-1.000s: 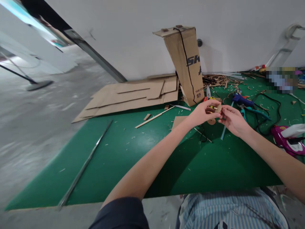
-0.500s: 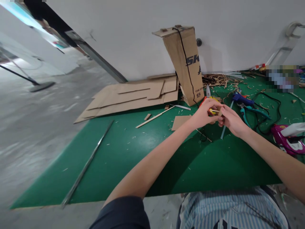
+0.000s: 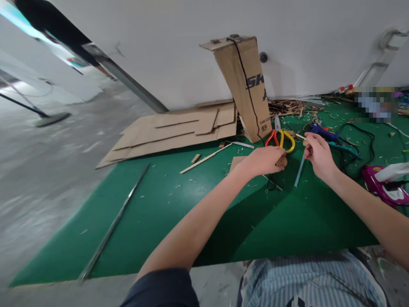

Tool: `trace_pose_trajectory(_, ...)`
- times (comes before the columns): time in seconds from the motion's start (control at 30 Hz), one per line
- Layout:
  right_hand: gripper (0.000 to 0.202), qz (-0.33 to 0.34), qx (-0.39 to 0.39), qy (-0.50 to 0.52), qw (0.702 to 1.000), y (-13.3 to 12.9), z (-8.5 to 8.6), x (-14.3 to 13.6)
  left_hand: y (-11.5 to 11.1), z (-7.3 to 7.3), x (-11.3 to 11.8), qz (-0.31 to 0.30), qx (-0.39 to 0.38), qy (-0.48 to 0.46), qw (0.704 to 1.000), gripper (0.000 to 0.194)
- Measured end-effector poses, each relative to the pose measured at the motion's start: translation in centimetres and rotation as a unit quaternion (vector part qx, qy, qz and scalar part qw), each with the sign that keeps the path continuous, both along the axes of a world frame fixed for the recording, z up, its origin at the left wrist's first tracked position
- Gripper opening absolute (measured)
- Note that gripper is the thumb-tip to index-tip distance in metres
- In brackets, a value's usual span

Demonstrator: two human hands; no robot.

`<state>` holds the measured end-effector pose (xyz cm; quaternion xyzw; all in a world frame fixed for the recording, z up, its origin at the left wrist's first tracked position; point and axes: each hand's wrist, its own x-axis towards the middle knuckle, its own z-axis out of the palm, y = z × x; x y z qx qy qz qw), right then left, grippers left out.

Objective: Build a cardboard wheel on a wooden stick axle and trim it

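Observation:
My left hand (image 3: 265, 161) is closed with its fingertips on a small rounded cardboard piece (image 3: 282, 162), low over the table. My right hand (image 3: 320, 157) pinches a thin wooden stick (image 3: 300, 136) with a small tan piece at the fingertips; whether the two are joined I cannot tell. Just beyond my left hand lie scissors (image 3: 290, 143) with red and yellow handles. A flat cardboard piece (image 3: 237, 163) is partly hidden beneath my left wrist. Between the hands lies a translucent glue stick (image 3: 299, 172). Behind my right hand is a blue glue gun (image 3: 322, 131).
A tall cardboard box (image 3: 244, 85) with a black cord stands at the wall. Flat cardboard sheets (image 3: 172, 132) lie left of it, overhanging the table (image 3: 153, 221). Teal-handled pliers (image 3: 347, 148) and a magenta device (image 3: 380, 185) sit at the right. A long strip (image 3: 115, 224) lies left.
My hands have parted: the left moved slightly left and down with the rounded cardboard piece, the right moved right with the stick. The scissors now show fully.

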<state>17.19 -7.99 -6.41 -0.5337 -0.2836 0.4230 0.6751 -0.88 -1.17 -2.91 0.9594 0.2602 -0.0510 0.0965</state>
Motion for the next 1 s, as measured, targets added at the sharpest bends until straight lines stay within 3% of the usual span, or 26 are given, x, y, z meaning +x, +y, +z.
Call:
trace_pose_trajectory(0.17, 0.030, -0.004, 0.001, -0.006, 1.000, 0.0, -0.1, 0.0, 1.6, 1.8, -1.5, 0.046, -0.068, -0.059, 0.995, 0.052)
trace_pose_trajectory(0.33, 0.030, 0.011, 0.001, 0.001, 1.000, 0.0, -0.3, 0.0, 2.4, 2.9, -2.4, 0.006, -0.089, -0.028, 0.996, 0.044)
trace_pose_trajectory(0.47, 0.033, 0.015, 0.000, -0.017, 1.000, 0.0, -0.4, 0.0, 0.8, 2.1, -1.3, -0.029, -0.075, 0.018, 0.997, 0.037)
trace_pose_trajectory(0.67, 0.033, 0.021, 0.004, -0.037, 0.999, 0.1, -0.5, 0.0, -1.0, 0.1, 0.0, -0.006, 0.054, 0.016, 0.998, 0.026)
trace_pose_trajectory(1.0, 0.032, 0.025, -0.003, -0.036, 0.999, -0.1, -0.2, -0.3, -1.2, 0.2, 0.5, 0.036, 0.043, 0.024, 0.998, 0.030)
